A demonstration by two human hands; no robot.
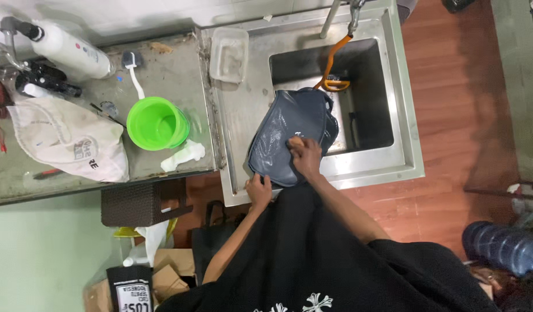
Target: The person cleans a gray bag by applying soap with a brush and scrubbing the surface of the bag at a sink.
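Dark-blue leather bag (286,136) lies under both hands on the steel sink (243,115) drainboard. Brace its near edge with your left hand (259,190), fingers curled on it. Your right hand (305,155) presses a small tan pad (296,140); scrub evenly, keeping the bag flat.
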